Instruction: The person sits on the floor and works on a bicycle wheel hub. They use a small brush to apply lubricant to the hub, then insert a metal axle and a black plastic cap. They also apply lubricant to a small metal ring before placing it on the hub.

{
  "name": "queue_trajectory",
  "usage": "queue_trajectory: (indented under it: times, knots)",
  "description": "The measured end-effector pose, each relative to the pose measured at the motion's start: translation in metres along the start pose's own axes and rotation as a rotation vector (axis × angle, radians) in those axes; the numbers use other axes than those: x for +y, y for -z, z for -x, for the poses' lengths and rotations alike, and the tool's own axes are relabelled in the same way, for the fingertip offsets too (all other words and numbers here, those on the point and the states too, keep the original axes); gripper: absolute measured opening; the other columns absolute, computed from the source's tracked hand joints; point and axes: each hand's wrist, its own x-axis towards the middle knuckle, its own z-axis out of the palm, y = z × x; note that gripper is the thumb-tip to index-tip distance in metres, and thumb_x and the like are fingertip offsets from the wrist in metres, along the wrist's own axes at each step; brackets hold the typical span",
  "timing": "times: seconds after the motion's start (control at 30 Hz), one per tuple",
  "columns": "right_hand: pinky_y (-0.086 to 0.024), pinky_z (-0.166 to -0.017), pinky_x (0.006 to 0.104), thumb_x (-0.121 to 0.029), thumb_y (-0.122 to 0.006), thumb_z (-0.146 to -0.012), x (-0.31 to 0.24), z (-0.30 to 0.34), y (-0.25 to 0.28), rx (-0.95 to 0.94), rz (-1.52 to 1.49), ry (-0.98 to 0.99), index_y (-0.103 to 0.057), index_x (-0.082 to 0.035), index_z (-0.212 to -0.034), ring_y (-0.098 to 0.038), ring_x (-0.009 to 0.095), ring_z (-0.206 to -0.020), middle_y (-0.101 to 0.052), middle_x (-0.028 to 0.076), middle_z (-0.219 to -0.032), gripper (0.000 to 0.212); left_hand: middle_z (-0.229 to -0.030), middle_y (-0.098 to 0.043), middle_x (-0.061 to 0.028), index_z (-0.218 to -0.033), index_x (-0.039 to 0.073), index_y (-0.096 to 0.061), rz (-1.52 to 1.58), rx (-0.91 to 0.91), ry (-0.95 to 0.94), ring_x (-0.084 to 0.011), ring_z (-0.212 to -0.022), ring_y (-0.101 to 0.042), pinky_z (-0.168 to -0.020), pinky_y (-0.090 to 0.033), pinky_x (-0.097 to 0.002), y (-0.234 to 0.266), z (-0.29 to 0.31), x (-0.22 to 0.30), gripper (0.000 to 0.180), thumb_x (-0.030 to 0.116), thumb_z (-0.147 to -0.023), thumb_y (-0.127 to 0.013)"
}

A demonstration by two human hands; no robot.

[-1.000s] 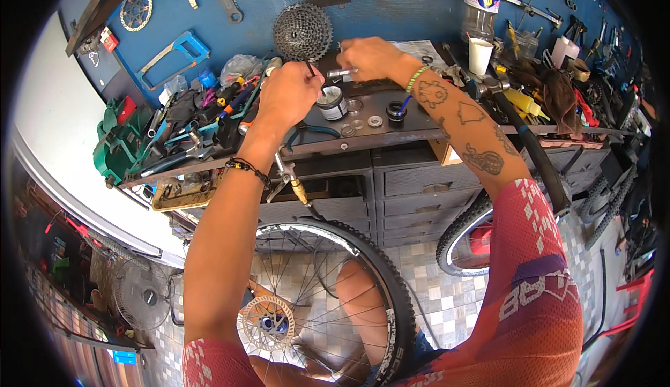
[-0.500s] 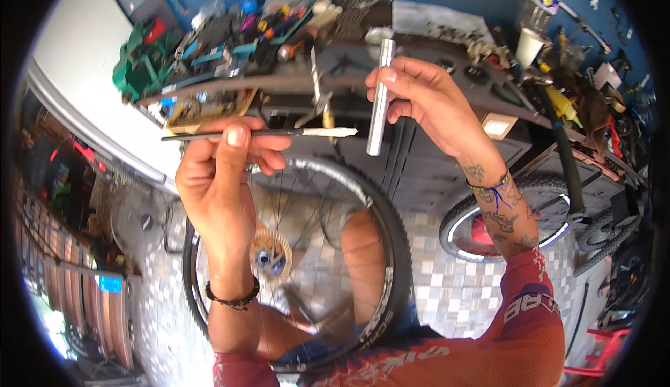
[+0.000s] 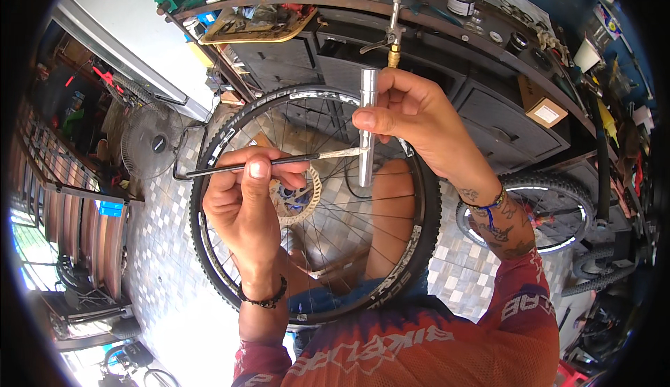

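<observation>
My left hand (image 3: 244,202) pinches a thin brush (image 3: 289,159) by its black handle, between thumb and fingers. Its pale, coated bristles reach right and meet the side of a shiny metal hub axle (image 3: 366,140), a hollow-looking silver tube. Thumb and fingers of my right hand (image 3: 422,115) grip that axle around its upper half, holding it nearly upright. Below both hands stands a bicycle wheel (image 3: 427,209) with a knobby black tyre. Its brake rotor (image 3: 312,202) shows partly behind my left hand.
A dark workbench (image 3: 335,0) curves across the far side, with a white tub (image 3: 460,0) and tools on it. An air blow gun (image 3: 395,31) hangs at its front. A small cardboard box (image 3: 544,104) juts out at right. Another wheel (image 3: 537,209) lies right; a fan (image 3: 148,139) stands left.
The brush and axle have come together, so the bristles now touch the tube. My view has tilted down, showing more of the wheel and less of the bench.
</observation>
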Motion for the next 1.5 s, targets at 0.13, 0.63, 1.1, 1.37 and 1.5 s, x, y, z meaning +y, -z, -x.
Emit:
queue_trajectory:
  times: [0.13, 0.63, 1.1, 1.37, 1.5]
  knots:
    - [-0.044, -0.064, 0.0183, -0.016, -0.086, -0.094, 0.003, -0.001, -0.011, 0.027, -0.031, 0.039, -0.070, -0.006, -0.099, -0.060, 0.000, -0.076, -0.067, -0.006, -0.085, 0.020, -0.095, -0.077, -0.0230, -0.108, -0.007, -0.067, -0.021, 0.035, -0.007, -0.0235, -0.075, -0.076, -0.071, -0.061, -0.0333, -0.001, 0.004, 0.000, 0.023, 0.015, -0.111, -0.061]
    - [-0.054, -0.078, 0.0230, -0.006, -0.082, -0.096, 0.015, 0.008, -0.006, 0.023, 0.071, 0.067, -0.067, -0.004, -0.102, -0.067, 0.007, -0.089, -0.072, 0.001, -0.096, 0.017, -0.104, -0.073, -0.0193, -0.110, -0.011, -0.068, -0.075, -0.003, 0.066, -0.0271, -0.084, -0.079, -0.079, -0.065, -0.0372, -0.005, 0.023, 0.006, 0.022, 0.011, -0.109, -0.065]
    - [-0.056, -0.076, 0.0221, -0.006, -0.084, -0.094, 0.011, 0.012, -0.016, 0.083, 0.000, 0.032, -0.069, 0.001, -0.098, -0.071, 0.008, -0.086, -0.075, 0.005, -0.092, 0.017, -0.102, -0.074, -0.0186, -0.109, -0.011, -0.070, -0.103, 0.057, 0.041, -0.0267, -0.083, -0.079, -0.077, -0.064, -0.0358, 0.002, 0.022, -0.005, 0.022, 0.010, -0.108, -0.065]
    - [-0.060, -0.093, 0.0296, -0.007, -0.077, -0.100, 0.009, 0.016, -0.012, 0.020, 0.024, -0.024, -0.070, 0.009, -0.124, -0.076, 0.019, -0.105, -0.079, 0.015, -0.109, 0.029, -0.107, -0.074, -0.0203, -0.111, -0.013, -0.069, -0.085, 0.069, 0.073, -0.0282, -0.085, -0.079, -0.077, -0.066, -0.0362, 0.009, 0.023, -0.011, 0.020, 0.006, -0.108, -0.065]
    - [-0.059, -0.098, 0.0315, -0.009, -0.073, -0.103, 0.010, 0.017, -0.009, -0.025, 0.007, 0.008, -0.069, 0.010, -0.128, -0.076, 0.023, -0.112, -0.079, 0.018, -0.112, 0.032, -0.107, -0.074, -0.0206, -0.110, -0.014, -0.069, -0.118, 0.092, 0.087, -0.0285, -0.086, -0.080, -0.078, -0.066, -0.0367, 0.008, 0.022, -0.012, 0.020, 0.005, -0.107, -0.065]
